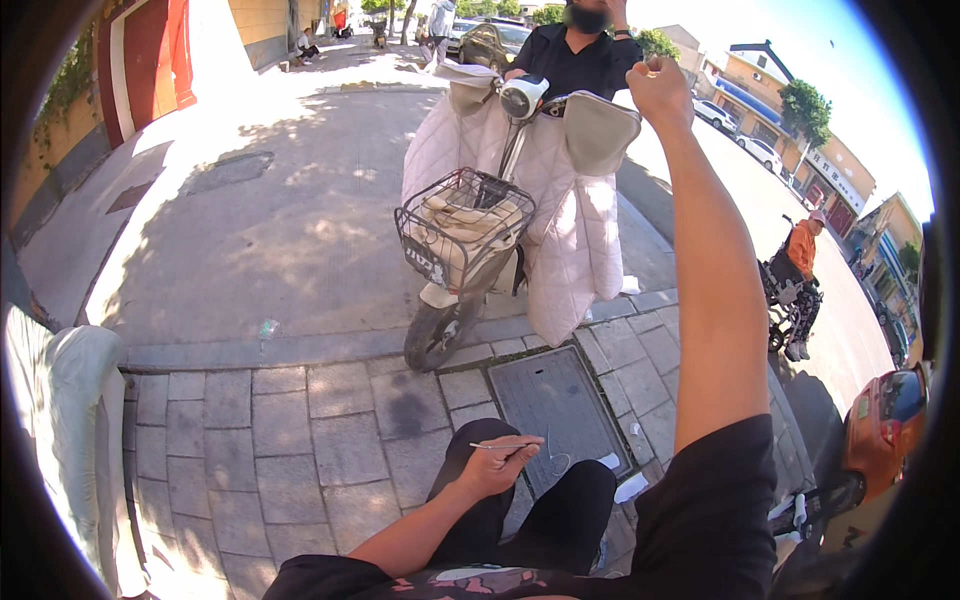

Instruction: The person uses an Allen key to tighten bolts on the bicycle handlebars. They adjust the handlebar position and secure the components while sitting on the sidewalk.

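My left hand [492, 470], low over my bent dark-clad leg [460, 445], grips a thin metal rod [478, 446]. A pale string-like loop [558, 460] lies or hangs over the grey ground cover [530, 395] beside it. My right hand [660, 92] is raised at the end of my outstretched arm with fingers pinched; what they hold is too small to make out. It appears in front of a person in black [575, 60] behind a scooter [440, 330] with a wire basket [465, 220] and quilted pale pink guard [560, 260].
A padded pale cover [65, 420] is at my left on the paving [250, 440]. A seated person in orange [805, 255] with a wheelchair [778, 295] is on the road at right, near a red car [880, 420]. A curb [250, 355] crosses ahead.
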A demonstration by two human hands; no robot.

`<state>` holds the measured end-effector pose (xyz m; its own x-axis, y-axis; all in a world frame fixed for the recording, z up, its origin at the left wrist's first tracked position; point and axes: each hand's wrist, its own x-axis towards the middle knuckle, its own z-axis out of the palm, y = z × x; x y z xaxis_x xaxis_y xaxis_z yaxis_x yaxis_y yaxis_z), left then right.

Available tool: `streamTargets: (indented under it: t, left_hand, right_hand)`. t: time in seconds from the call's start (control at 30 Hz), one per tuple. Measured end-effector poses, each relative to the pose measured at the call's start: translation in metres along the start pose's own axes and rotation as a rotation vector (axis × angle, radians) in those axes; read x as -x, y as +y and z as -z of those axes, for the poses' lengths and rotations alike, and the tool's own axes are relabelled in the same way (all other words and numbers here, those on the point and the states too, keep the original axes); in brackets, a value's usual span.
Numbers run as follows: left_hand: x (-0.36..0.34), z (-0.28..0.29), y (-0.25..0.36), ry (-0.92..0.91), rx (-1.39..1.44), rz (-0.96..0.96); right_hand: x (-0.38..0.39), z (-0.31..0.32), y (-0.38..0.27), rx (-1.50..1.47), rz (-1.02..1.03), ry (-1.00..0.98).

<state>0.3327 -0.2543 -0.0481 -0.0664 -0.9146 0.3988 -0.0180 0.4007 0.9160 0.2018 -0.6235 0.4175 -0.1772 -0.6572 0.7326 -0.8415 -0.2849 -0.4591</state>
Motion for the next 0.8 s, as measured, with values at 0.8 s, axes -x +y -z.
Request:
streamTargets:
  t: [0.8]
  left_hand:
    - [0.003, 0.008, -0.013, -0.014, 0.014, 0.051]
  right_hand:
    - [0.024, 0.025, -0.003, 0.063, 0.019, 0.035]
